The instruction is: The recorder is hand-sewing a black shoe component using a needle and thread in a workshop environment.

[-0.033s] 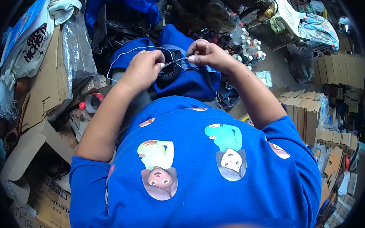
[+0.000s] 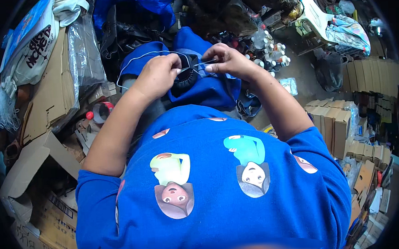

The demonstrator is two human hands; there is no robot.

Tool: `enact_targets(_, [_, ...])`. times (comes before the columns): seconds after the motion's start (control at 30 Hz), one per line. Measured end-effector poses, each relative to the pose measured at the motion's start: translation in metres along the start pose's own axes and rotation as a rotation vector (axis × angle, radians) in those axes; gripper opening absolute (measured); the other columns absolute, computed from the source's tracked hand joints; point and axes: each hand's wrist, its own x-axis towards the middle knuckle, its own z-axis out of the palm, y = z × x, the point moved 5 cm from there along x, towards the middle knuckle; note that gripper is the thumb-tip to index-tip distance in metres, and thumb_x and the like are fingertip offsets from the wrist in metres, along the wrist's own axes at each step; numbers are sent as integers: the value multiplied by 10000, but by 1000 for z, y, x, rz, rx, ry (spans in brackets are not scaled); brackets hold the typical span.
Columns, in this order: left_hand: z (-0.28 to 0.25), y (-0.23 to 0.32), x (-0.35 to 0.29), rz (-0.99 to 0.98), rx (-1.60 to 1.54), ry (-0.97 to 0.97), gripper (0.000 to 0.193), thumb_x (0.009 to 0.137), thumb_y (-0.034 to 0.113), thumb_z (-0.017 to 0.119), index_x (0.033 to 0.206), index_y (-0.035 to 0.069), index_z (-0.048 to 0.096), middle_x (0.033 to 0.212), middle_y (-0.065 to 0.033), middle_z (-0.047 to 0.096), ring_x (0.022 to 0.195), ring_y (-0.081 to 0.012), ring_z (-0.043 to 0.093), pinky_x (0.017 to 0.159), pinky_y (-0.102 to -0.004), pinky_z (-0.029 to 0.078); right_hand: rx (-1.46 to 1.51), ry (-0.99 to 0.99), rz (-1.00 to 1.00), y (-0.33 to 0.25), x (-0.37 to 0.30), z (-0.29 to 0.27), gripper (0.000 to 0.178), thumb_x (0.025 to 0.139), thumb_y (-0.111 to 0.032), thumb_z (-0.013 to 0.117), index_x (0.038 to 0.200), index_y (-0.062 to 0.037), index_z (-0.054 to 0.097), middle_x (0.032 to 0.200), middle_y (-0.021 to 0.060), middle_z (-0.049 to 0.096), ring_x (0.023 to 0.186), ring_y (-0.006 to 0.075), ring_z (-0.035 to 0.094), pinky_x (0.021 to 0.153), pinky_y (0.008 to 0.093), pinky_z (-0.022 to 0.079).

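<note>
My left hand [image 2: 158,78] is closed over my lap, thumb and forefinger pinching a thin pale cord [image 2: 121,74]. The cord loops out to the left and back over that hand. Across from it, my right hand [image 2: 230,62] is also closed in a pinch on a thin strand of cord near its fingertips. Between and just below the hands lies a black, rounded, ribbed object [image 2: 186,79]; its kind is unclear, and the left hand partly covers it. Blue cloth [image 2: 207,97] lies under it across my lap.
Flattened cardboard [image 2: 49,94] and a plastic bottle with a red cap [image 2: 100,112] are at the left. Small white-capped bottles [image 2: 275,55] stand beyond my right arm. A white plastic chair [image 2: 313,15] is at the far right, with stacked cardboard [image 2: 332,122] nearer.
The fingers of my right hand have shifted very slightly, and the strand near them lies a little differently. My left hand looks unmoved.
</note>
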Motion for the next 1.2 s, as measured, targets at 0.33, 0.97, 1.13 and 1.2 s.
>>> enact_targets(0.33, [4,19,12,227,69,-66,122,848,113,574,930,25,598,828,-196,633,830,-374,616,756,-445,482,-631,194,-174,-40,7,-50,253,776,-265,717,931,-68,689,945,110,615,859,256,621,788,336,495])
enact_targets(0.97, [-33,-22,-33,304,300,-1,145,804,67,504,934,88,566,790,-164,608,800,-374,594,695,-465,461,-1141,-69,-440,-42,-7,-12,54,770,-89,592,818,-74,572,717,124,584,743,333,599,656,423,468])
enact_targets(1.13, [-92,-86,-85,-136,-122,192,79,844,42,569,918,14,576,773,-80,604,723,-186,568,699,-297,454,-214,175,139,-13,-41,-93,195,855,-228,672,924,-47,688,789,53,654,725,90,566,673,280,458])
enact_targets(1.2, [-113,-72,-75,-134,-422,264,71,881,77,588,890,7,599,796,-20,615,741,-104,554,708,-257,449,120,258,-60,-42,-29,-83,253,882,-270,647,936,-23,659,825,61,652,778,113,590,722,287,465])
